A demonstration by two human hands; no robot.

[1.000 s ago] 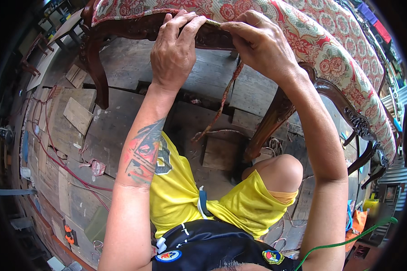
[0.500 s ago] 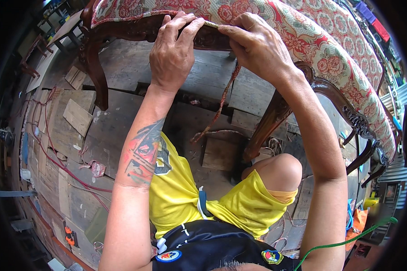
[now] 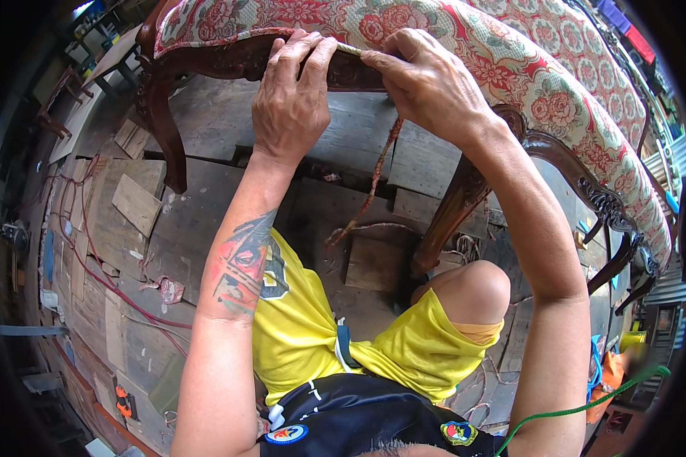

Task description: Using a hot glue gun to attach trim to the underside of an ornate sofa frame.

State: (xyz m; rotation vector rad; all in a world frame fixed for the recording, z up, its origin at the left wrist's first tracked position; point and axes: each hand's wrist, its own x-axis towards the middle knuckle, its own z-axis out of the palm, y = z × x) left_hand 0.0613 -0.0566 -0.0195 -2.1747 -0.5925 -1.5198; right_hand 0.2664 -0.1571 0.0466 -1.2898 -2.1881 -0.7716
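A strip of fabric piping runs along the lower edge of a floral upholstered seat, just above its carved dark wood rail. My left hand bends its fingers over this edge and presses the piping against it; its thumb is hidden. Close by on the right, my right hand pinches the piping between thumb and forefinger, with a short pale stretch showing between the hands. Below the right hand, a loose reddish tail of piping hangs down toward the floor.
Carved front legs support the seat at left and right. Wooden boards and a red cord lie on the plank floor at left. A green cord crosses at lower right, near an orange bag.
The view has shifted slightly. My right thumb and forefinger have moved a little left along the piping, closer to my left hand, which keeps its place on the edge.
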